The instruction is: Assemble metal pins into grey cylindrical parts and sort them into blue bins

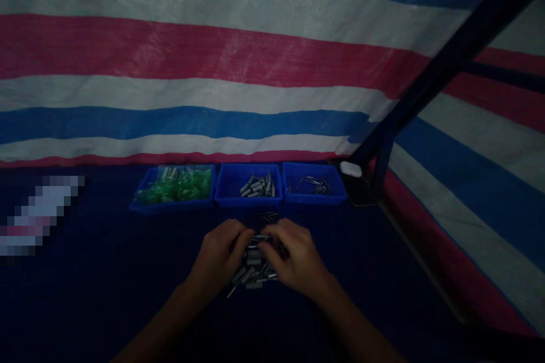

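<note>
A heap of small grey metal cylinders and thin pins point(254, 272) lies on the dark blue table surface. My left hand point(223, 247) is at the heap's left side, its fingers curled and pressed together. From the right, my right hand point(293, 252) reaches over the same heap with thumb and fingers bent inward. Small metal pieces show between the two sets of fingertips. The dim light hides which piece, if any, each hand grips. A few loose thin pins point(268, 216) lie just beyond the hands.
Three blue bins stand in a row behind: one with green plastic bags point(181, 186), one with metal cylinders point(258, 186), one with thin pins point(315, 185). A white object point(351, 169) sits right of them. A striped tarp point(255, 57) hangs behind, a dark frame post point(409, 91) at right.
</note>
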Available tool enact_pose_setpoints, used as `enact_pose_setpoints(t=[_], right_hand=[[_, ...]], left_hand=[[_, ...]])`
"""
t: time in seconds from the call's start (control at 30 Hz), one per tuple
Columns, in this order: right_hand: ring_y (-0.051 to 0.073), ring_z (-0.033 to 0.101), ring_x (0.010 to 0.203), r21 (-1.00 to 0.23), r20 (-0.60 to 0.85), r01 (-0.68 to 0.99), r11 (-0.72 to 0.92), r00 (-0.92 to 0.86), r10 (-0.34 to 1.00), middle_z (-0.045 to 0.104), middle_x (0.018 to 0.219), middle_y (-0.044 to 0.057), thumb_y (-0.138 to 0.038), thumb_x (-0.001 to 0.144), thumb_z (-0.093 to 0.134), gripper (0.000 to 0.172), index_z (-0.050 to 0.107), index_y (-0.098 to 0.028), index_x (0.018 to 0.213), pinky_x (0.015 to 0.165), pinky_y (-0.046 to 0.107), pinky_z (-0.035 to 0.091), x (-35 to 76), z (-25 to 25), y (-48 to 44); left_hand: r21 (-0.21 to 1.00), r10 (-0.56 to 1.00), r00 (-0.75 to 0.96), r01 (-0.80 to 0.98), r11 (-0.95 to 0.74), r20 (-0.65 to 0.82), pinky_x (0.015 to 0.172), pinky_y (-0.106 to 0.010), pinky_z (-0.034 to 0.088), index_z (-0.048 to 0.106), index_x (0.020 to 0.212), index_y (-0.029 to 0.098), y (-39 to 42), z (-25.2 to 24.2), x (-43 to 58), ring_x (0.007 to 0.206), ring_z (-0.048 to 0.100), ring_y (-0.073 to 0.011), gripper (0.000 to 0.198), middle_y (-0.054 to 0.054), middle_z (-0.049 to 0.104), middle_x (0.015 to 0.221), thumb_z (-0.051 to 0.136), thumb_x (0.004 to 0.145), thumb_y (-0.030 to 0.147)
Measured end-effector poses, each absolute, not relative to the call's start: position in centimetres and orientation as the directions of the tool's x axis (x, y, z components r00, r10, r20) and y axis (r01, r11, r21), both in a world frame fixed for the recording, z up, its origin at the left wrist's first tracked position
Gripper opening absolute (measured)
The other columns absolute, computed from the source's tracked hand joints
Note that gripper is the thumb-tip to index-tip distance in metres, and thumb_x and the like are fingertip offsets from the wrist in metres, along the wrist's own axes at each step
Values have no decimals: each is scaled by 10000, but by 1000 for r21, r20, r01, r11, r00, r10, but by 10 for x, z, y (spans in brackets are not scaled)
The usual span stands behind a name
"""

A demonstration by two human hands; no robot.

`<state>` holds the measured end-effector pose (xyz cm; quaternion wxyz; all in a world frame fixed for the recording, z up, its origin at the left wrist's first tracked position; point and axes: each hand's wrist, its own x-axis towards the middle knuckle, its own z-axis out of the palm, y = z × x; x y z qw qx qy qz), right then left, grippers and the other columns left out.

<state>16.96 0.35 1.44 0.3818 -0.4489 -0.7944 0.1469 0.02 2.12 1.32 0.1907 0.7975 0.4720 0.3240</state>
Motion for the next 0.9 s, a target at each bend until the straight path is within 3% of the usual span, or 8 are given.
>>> enact_pose_setpoints(t=[0.13, 0.27, 0.37, 0.53, 0.63, 0.77, 0.83, 0.9], right_hand=[[136, 549, 673, -610, 384, 608, 508, -334, 861, 601, 713, 17, -176, 831, 457, 129, 570, -203, 887, 631, 270, 420, 169, 12, 3], [151, 559, 703, -632, 365, 636, 444, -261, 894, 613, 746, 23, -190, 823, 475, 126, 562, -213, 911, 643, 284, 429, 168, 11, 4], [143, 555, 684, -619, 351, 627, 473, -317, 881, 605, 727, 16, -194, 837, 462, 108, 559, -211, 882, 640, 275, 426, 166, 8, 3], [129, 545, 652, -581, 392, 654, 485, -298, 871, 590, 705, 22, -188, 861, 420, 138, 539, -182, 791, 620, 256, 406, 158, 3, -1], [119, 539, 613, -537, 463, 675, 506, -266, 846, 576, 666, 20, -214, 873, 402, 189, 535, -175, 744, 594, 240, 398, 162, 7, 4], [125, 544, 601, -437, 626, 787, 436, -82, 775, 570, 643, 20, -266, 872, 403, 204, 548, -177, 761, 605, 244, 402, 195, 18, 25], [133, 531, 564, -447, 669, 851, 276, 112, 735, 552, 613, 7, -312, 858, 434, 195, 558, -163, 869, 575, 253, 396, 212, 21, 37], [142, 515, 527, -461, 650, 866, 191, 183, 738, 527, 575, -16, -360, 821, 492, 295, 528, -143, 1017, 545, 259, 387, 221, 21, 44]], left_hand=[[628, 914, 279, 664, -406, 295, 454, -196, 360, 437, 554, 196, 26, 10, -5, 444, 444, -84, 285, 39, 483, 512, 407, 833, 241], [656, 931, 278, 662, -363, 235, 426, -198, 340, 422, 520, 197, 30, 9, -7, 416, 429, -84, 311, 40, 465, 475, 404, 824, 260], [667, 938, 293, 663, -340, 187, 420, -198, 323, 410, 512, 192, 27, 11, -6, 402, 400, -78, 328, 44, 457, 468, 401, 827, 284], [648, 950, 288, 703, -292, 116, 466, -205, 337, 419, 533, 182, 19, 16, -2, 443, 431, -86, 360, 37, 478, 491, 364, 856, 331], [630, 936, 343, 709, -317, 85, 538, -209, 381, 516, 668, 178, 20, 16, -5, 532, 513, -103, 319, 21, 557, 586, 322, 884, 309], [519, 875, 482, 738, -431, 42, 662, -242, 428, 575, 904, 203, 28, 10, -12, 714, 595, -140, 225, -14, 637, 822, 356, 874, 248], [443, 841, 541, 749, -492, 18, 674, -260, 433, 583, 943, 223, 32, 9, -13, 731, 597, -152, 189, -23, 630, 891, 421, 847, 242], [403, 803, 596, 737, -543, -9, 658, -262, 431, 585, 967, 241, 37, 10, -11, 704, 587, -150, 182, -18, 620, 880, 475, 822, 237]])
